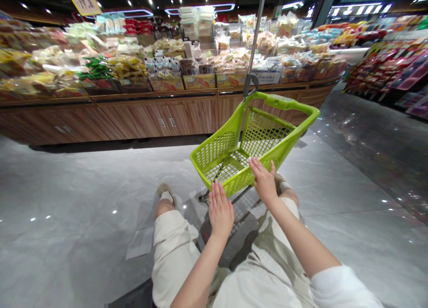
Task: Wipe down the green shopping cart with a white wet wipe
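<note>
A lime-green plastic shopping cart [217, 145] with latticed sides stands just ahead of my knees, and nothing shows inside its basket. My left hand [220, 210] is stretched out flat near the basket's near left corner, palm down; whether it touches the rim I cannot tell. Over the near side of the basket lies my right hand [264, 178], its fingers straight and the thumb apart. Neither hand holds anything. My legs in pale trousers [177, 241] are spread on both sides of the cart's near end.
Beyond the cart runs a wood-fronted display counter [140, 121] heaped with packaged snacks [163, 67]. A thin grey pole [257, 31] rises behind the cart. A yellow-edged price sign [83, 1] hangs at upper left. Racks of colourful packets [377, 71] stand right, on grey tiled floor [83, 201].
</note>
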A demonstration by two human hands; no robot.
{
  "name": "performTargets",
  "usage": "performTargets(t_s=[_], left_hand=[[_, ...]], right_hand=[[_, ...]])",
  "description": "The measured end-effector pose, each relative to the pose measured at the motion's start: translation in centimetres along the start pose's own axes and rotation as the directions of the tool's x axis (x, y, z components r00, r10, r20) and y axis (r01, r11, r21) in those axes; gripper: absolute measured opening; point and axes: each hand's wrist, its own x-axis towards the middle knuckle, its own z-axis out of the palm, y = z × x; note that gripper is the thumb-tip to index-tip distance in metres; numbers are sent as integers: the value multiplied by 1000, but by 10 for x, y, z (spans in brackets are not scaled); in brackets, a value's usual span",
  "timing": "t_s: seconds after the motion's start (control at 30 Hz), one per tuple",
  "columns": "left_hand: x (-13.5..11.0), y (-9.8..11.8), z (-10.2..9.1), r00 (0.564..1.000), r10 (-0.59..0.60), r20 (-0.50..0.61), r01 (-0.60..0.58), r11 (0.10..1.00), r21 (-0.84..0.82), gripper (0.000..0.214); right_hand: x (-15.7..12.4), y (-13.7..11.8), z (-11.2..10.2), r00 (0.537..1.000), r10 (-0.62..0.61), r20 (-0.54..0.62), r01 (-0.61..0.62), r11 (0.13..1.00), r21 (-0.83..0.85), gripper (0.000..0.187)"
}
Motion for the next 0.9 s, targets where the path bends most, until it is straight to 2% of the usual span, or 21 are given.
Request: performTargets(t_s=[0.13,0.2,0.23,0.3,0.37,0.43,0.47,0.53,0.63,0.7,0.73,0.8,0.9], left_hand=[[0,-2,4,1000,-11,3,11,1000,3,87],[0,-5,2,1000,-9,13,9,1000,12,86],[0,-6,1,1000,-4,20,4,1000,14,85],[0,-8,-2,999,10,33,-11,1000,13,84],[0,-7,-5,999,17,37,-18,1000,12,82],[0,-4,-5,999,13,33,-13,1000,9,83],[0,-3,-4,1000,6,30,-6,1000,7,83],[-1,-1,-2,1000,-8,27,8,1000,5,85],[-1,-3,2,1000,-9,24,9,1000,12,87],[0,-7,3,1000,3,23,-3,1000,24,87],[0,-9,2,1000,8,23,-9,1000,29,86],[0,-13,0,1000,14,26,-15,999,32,85],[0,-13,-3,1000,21,19,-22,1000,22,83]], right_hand=[[-31,-72,16,974,-213,74,205,973,102,74],[-35,-79,18,949,-301,97,287,949,132,68],[-32,-72,17,944,-315,98,301,945,132,67],[-20,-42,10,958,-275,81,267,958,102,70],[-5,-7,3,988,-147,44,145,988,50,75],[4,11,-1,1000,-24,10,24,1000,13,80],[5,10,-1,1000,10,3,-10,1000,6,82],[-2,-10,5,1000,1,16,-1,1000,16,84],[-20,-54,17,986,-152,74,148,987,61,79],[-27,-63,20,956,-273,109,265,960,89,75],[-26,-57,18,941,-317,123,306,947,98,74],[-17,-29,11,935,-331,126,320,942,97,77],[2,21,-2,985,-165,57,163,986,36,81]])
